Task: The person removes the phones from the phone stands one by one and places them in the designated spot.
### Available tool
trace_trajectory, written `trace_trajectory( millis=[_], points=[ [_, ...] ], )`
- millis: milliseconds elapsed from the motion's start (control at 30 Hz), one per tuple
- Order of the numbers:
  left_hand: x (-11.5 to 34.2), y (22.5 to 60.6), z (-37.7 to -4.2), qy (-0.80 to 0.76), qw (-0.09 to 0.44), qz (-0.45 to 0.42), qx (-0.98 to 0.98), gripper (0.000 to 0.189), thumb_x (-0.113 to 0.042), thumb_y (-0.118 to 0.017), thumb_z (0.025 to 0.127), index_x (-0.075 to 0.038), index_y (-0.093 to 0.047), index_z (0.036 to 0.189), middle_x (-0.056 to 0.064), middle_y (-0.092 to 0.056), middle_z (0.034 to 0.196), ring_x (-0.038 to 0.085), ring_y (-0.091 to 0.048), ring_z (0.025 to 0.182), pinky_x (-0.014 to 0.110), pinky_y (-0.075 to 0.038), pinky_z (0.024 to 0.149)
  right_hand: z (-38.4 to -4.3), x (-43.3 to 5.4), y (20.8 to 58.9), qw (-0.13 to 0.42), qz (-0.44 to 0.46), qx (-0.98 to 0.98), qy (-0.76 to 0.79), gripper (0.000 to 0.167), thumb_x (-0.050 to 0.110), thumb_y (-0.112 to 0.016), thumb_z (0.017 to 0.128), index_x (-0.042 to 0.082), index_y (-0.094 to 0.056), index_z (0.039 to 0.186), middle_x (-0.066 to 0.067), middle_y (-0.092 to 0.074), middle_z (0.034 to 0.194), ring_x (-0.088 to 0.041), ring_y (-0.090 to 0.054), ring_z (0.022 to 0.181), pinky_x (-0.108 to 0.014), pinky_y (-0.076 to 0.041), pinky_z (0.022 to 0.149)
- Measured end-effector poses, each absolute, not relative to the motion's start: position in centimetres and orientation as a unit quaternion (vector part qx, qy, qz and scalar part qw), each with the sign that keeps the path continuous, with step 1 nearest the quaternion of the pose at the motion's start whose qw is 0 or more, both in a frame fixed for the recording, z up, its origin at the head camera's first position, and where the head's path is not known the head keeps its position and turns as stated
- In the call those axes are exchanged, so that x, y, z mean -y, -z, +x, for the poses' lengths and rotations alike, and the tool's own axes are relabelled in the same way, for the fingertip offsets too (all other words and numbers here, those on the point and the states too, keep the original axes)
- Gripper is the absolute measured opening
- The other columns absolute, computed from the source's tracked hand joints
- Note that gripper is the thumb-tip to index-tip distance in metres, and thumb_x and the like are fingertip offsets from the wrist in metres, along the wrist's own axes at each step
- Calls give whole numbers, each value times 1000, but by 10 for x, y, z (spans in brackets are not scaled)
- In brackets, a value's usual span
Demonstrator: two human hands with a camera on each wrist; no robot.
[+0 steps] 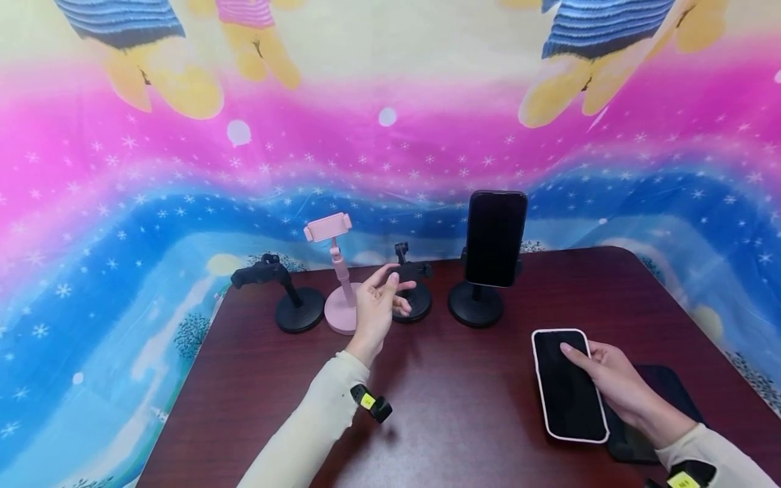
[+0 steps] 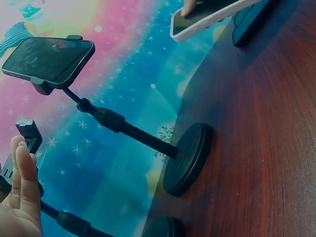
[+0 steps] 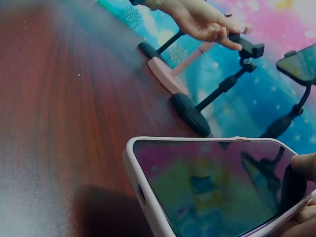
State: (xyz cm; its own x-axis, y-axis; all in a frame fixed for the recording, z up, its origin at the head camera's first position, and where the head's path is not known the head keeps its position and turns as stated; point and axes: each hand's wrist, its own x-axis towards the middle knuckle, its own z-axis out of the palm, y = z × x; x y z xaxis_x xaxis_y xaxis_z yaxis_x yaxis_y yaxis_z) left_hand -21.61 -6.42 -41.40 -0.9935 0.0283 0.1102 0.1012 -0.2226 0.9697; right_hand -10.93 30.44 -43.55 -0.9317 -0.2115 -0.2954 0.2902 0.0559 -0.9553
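Observation:
My left hand [image 1: 373, 308] pinches one end of the clamp [image 1: 416, 270] on a black phone stand; the right wrist view shows that clamp [image 3: 251, 48] with nothing in it, atop a thin upright pole. Over the table's right side, my right hand [image 1: 625, 390] grips a smartphone in a white case [image 1: 564, 400], its thumb across the dark screen. Up close in the right wrist view, the phone [image 3: 212, 182] reflects the backdrop. To the right of the pinched clamp, a black smartphone [image 1: 497, 238] stands upright in another black stand [image 1: 476, 306].
Left of my left hand are a pink phone stand [image 1: 328, 228] and a black one [image 1: 299, 310] with its arm bent leftward. A dark flat phone-like thing [image 1: 674, 390] lies beneath my right hand. Behind the dark red table [image 1: 451, 407] hangs a patterned cloth [image 1: 378, 156].

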Motion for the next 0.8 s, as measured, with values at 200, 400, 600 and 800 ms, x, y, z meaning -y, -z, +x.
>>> trace_trajectory(
  millis=[200, 400, 600, 800],
  points=[
    [64, 415, -216, 784, 24, -50, 618, 41, -24, -55, 105, -6, -54, 143, 34, -70, 112, 6, -63, 50, 22, -58, 57, -110, -308, 446, 202, 41, -707, 677, 23, 30, -45, 110, 28, -66, 104, -2, -80, 87, -19, -77, 80, -43, -63, 71],
    [64, 415, -216, 786, 26, -50, 615, 40, -21, -54, 106, -5, -53, 143, 35, -69, 112, 6, -63, 50, 22, -57, 57, -110, -309, 450, 217, 37, -710, 669, 26, 30, -44, 110, 25, -67, 102, -1, -79, 86, -18, -77, 79, -41, -63, 71],
    [64, 416, -215, 784, 28, -51, 618, 42, -23, -54, 106, -5, -53, 143, 32, -71, 110, 6, -63, 50, 22, -57, 56, -110, -312, 455, 230, 32, -703, 673, 25, 27, -42, 110, 22, -66, 106, -1, -80, 88, -17, -77, 81, -39, -63, 71],
    [63, 415, -216, 784, 26, -52, 618, 42, -24, -56, 105, -6, -53, 143, 27, -74, 107, 6, -63, 50, 22, -58, 57, -110, -315, 459, 240, 25, -697, 676, 25, 26, -41, 111, 22, -65, 108, -1, -80, 90, -16, -77, 82, -38, -63, 72]
  ],
)
